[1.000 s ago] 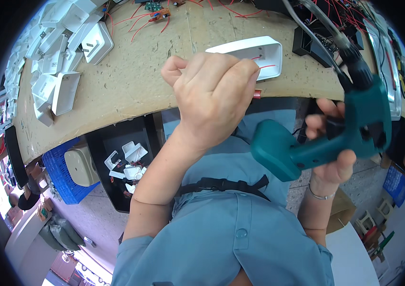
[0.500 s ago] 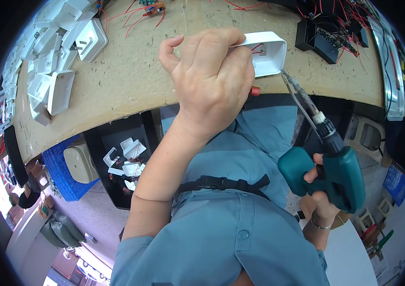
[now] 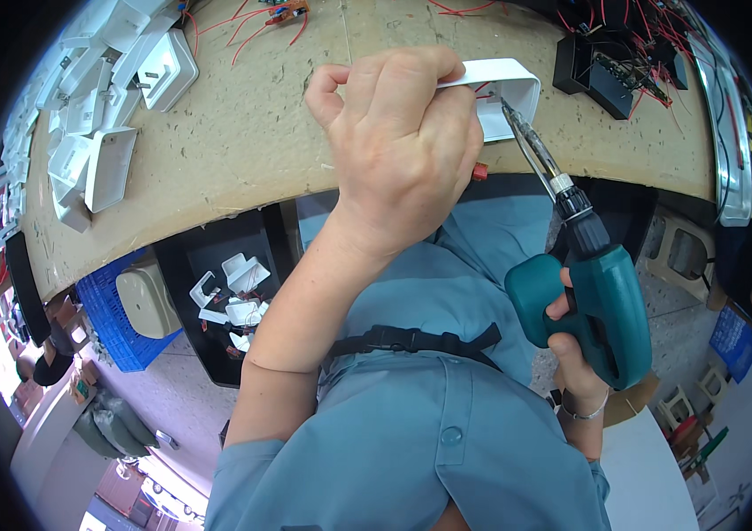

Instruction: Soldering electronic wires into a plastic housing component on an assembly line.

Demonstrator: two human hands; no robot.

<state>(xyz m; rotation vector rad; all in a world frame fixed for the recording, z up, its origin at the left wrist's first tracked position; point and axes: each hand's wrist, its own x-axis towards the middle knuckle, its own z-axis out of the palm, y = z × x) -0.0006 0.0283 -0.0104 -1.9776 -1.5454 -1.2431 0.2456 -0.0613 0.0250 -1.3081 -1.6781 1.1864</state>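
Observation:
My left hand point(image 3: 407, 146) is closed around a white plastic housing point(image 3: 528, 96) held just above the near edge of the bench. Red wires point(image 3: 485, 91) show inside its open end; the rest of the housing is hidden behind my fingers. In my right hand point(image 3: 581, 367) is a teal soldering gun point(image 3: 617, 319), gripped by its handle. Its long metal tip, with a thin feed tube alongside, points up and left into the housing's open end. Whether the tip touches anything inside I cannot tell. A small red piece point(image 3: 479, 171) shows just below my left hand at the bench edge.
White housings point(image 3: 111, 164) are piled at the bench's left. Black cases with boards and red wires point(image 3: 602, 84) lie at the right, beside a metal-edged tray point(image 3: 730, 177). A small orange circuit board point(image 3: 287, 12) sits at the back. Below the bench, a black bin point(image 3: 203, 354) holds wired white parts.
My right hand has moved the soldering gun up and left, taking its tip from the housing's near corner into the open end. My left hand and the housing have shifted slightly right.

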